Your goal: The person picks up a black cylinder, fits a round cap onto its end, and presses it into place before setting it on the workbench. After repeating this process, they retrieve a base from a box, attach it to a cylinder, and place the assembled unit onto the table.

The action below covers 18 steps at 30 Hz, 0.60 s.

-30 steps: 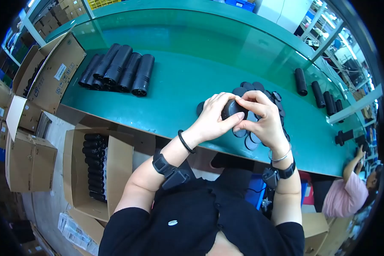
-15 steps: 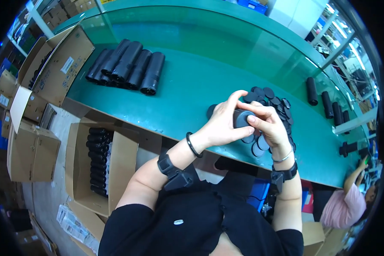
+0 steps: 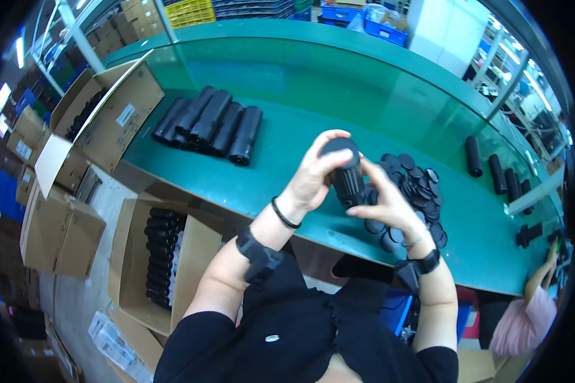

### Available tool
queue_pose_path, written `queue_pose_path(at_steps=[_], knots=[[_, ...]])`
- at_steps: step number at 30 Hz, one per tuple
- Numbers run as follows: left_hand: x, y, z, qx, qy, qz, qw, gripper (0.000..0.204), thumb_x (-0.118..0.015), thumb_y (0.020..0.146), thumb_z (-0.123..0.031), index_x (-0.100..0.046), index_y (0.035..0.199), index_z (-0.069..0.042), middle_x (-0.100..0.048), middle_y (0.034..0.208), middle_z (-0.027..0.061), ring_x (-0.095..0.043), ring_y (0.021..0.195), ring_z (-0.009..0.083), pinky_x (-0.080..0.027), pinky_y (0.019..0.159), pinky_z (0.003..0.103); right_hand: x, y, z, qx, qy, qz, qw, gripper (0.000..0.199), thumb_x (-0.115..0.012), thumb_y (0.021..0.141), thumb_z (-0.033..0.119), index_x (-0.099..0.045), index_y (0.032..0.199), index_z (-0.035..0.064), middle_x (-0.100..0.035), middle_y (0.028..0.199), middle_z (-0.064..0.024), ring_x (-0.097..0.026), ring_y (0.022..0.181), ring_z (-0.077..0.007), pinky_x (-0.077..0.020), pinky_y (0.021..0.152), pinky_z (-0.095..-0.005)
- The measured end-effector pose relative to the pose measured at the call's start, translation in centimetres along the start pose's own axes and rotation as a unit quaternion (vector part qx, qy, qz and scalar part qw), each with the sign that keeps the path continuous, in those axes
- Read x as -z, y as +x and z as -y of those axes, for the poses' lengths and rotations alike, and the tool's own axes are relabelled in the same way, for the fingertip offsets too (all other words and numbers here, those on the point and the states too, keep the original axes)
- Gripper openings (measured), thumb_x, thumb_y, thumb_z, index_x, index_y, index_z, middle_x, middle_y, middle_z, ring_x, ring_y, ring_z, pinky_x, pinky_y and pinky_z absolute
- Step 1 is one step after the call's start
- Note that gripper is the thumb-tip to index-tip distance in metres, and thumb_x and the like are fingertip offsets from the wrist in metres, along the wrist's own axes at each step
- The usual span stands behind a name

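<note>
A black ribbed cylinder [image 3: 347, 180] with a flat round end is tilted in the air above the green bench, between my two hands. My left hand [image 3: 314, 171] is closed round its upper part, thumb lying across near the flat end. My right hand [image 3: 386, 201] holds it from the other side, fingers by its flank and thumb at its lower end. Just right of and behind my right hand lies a loose heap of black round discs [image 3: 421, 191], partly hidden by that hand.
Black tubes [image 3: 207, 124] are stacked at the bench's left. An open carton [image 3: 195, 268] of black tubes stands below the front edge; another carton [image 3: 124, 121] is at far left. More tubes [image 3: 473, 156] stand at right, near a co-worker in a pink sleeve [image 3: 524, 325].
The cylinder has swung from end-on to tilted, showing its ribbed side. Both hands have shifted their hold on it, the right moving down its side. The whole view has shifted a little.
</note>
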State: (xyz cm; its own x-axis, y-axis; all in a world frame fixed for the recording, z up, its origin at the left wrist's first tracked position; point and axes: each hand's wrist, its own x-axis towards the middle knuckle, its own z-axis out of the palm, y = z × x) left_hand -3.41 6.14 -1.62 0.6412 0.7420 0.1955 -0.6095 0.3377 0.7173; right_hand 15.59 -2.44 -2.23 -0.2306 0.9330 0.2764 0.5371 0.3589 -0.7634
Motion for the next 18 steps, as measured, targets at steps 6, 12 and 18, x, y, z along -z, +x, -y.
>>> queue_pose_path(at_steps=[6, 12, 18], knots=[[5.8, 4.6, -2.7, 0.002, 0.266, -0.124, 0.956, 0.072, -0.038, 0.098, -0.066, -0.040, 0.146, -0.012, -0.045, 0.144, 0.0152, -0.042, 0.133, 0.0274, -0.038, 0.104, 0.048, 4.5, 2.1, -2.4, -0.160, 0.139, -0.007, 0.977, 0.082, -0.075, 0.081, 0.015, -0.029, 0.149, 0.0082, -0.058, 0.109, -0.0126, -0.056, 0.097, -0.0152, -0.0453, 0.086, -0.0297], [19.0, 6.0, -7.1, -0.006, 0.893, -0.234, 0.385, 0.068, -0.076, 0.079, -0.034, -0.046, 0.136, -0.011, -0.052, 0.126, 0.0213, -0.053, 0.116, 0.0420, -0.050, 0.091, 0.051, 16.4, 3.2, -18.5, -0.309, -0.166, -0.204, 0.914, 0.075, -0.069, 0.081, 0.027, -0.037, 0.143, 0.0009, -0.063, 0.118, -0.0264, -0.064, 0.108, -0.0342, -0.0500, 0.092, -0.0401], [18.4, 8.6, -6.7, 0.154, 0.907, -0.218, 0.326, 0.092, -0.076, 0.078, -0.031, -0.024, 0.152, -0.016, -0.057, 0.122, 0.0234, -0.061, 0.108, 0.0416, -0.053, 0.087, 0.049, 19.2, 1.2, -25.9, -0.424, -0.239, -0.213, 0.847, 0.085, -0.073, 0.080, 0.032, -0.028, 0.149, 0.0082, -0.057, 0.126, -0.0302, -0.055, 0.121, -0.0428, -0.0442, 0.103, -0.0472]])
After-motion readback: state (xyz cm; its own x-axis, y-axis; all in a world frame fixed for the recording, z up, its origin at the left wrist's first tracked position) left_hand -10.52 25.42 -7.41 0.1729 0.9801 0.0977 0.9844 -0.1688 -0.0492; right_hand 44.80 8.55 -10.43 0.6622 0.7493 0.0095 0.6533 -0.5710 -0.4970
